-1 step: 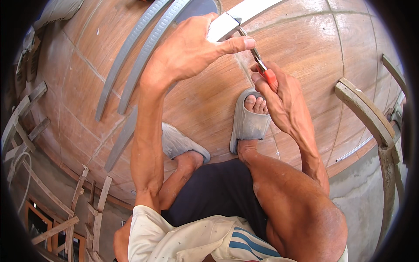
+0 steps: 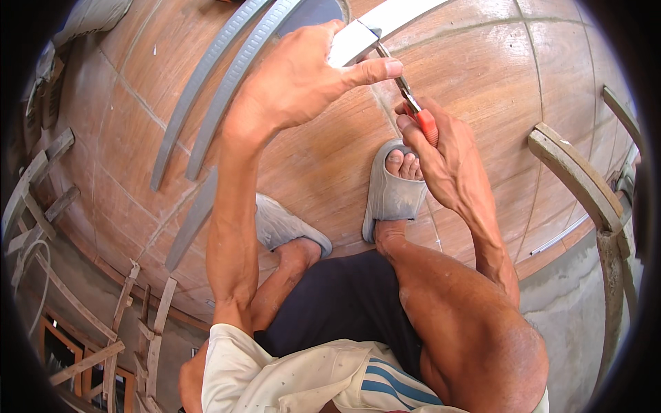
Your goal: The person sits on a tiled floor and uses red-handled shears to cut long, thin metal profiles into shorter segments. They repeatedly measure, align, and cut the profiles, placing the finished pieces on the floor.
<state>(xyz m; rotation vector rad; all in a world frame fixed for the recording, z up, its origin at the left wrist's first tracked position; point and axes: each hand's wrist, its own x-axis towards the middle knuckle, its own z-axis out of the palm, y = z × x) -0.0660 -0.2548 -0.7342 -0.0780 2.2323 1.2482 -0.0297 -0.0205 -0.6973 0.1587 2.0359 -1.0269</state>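
A long white strip, which looks like a trim profile, runs from the top edge down to my left hand. My left hand grips its near end, fingers mostly hidden beneath and thumb stretched out to the right. A dark gap or folded flap shows in the strip just beyond the hand. My right hand is closed around red-handled snips. Their narrow metal jaws meet the strip's edge by that gap, passing close to my left thumb tip. How far the jaws are open is too small to tell.
Grey slotted strips lie on the wood-look tiled floor to the left. My sandalled feet stand below the hands. A wooden frame rises at the right, and several timber pieces stand at lower left.
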